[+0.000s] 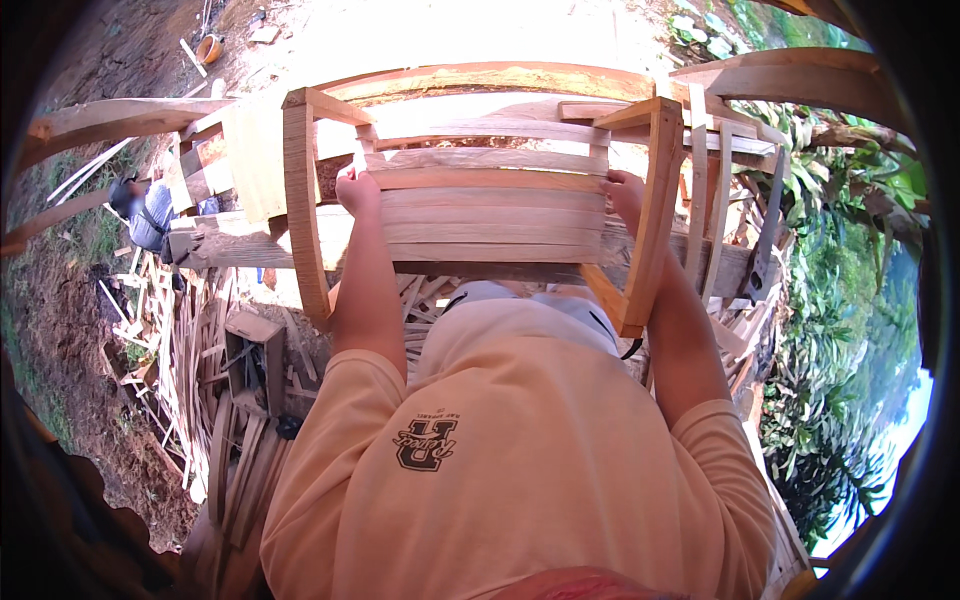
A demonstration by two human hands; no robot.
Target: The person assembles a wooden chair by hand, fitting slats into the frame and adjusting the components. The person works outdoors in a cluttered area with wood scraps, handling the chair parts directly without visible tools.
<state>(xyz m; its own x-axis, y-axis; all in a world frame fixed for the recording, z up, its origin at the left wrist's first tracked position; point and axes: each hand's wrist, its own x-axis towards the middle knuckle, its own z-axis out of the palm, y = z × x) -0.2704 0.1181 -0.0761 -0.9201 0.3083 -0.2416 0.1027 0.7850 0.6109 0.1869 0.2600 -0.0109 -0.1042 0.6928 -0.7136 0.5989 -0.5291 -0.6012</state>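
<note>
A small wooden frame with upright side posts lies before me on a workbench. Between its left post [301, 200] and right post [655, 210] runs a row of several pale wooden slats [490, 222], with gaps between the farther ones. At the left end of a more orange wooden slat [490, 179], my left hand [357, 190] is closed with its fingers pinched. My right hand [625, 194] is closed at the same slat's other end, just inside the right post, its fingers partly hidden.
A handsaw [768, 235] leans at the bench's right end beside upright wooden strips [718, 210]. Offcuts [180, 370] heap on the ground at left, near a wooden block [255, 360]. Another person [150, 215] is at the far left. Long beams [120, 118] stretch past both sides.
</note>
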